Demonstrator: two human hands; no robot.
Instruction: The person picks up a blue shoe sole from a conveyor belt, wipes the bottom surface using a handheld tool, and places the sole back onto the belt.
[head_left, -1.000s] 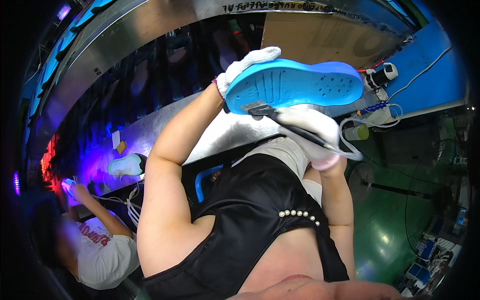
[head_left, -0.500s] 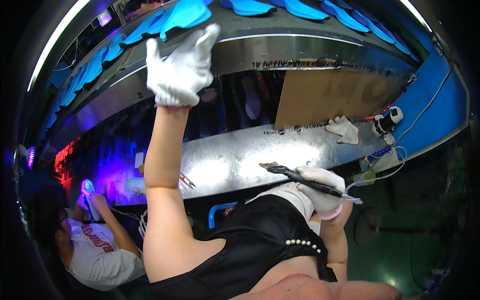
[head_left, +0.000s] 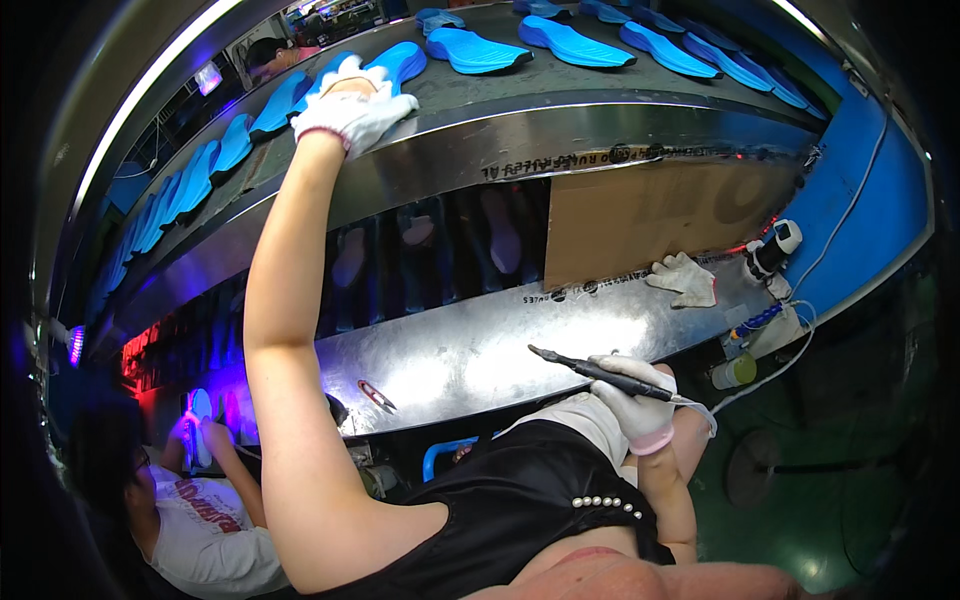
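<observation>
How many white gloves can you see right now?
3: one on the left hand up at the blue soles, one on the right hand holding a dark tool, one spare glove lying by the cardboard.

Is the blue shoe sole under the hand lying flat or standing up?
Lying flat. The blue sole rests on the upper belt, with the left hand on it.

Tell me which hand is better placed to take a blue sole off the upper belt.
Left. The left hand is stretched up and rests on a blue sole on the upper conveyor. The right hand is low by the steel bench, closed on a dark pen-like tool.
</observation>
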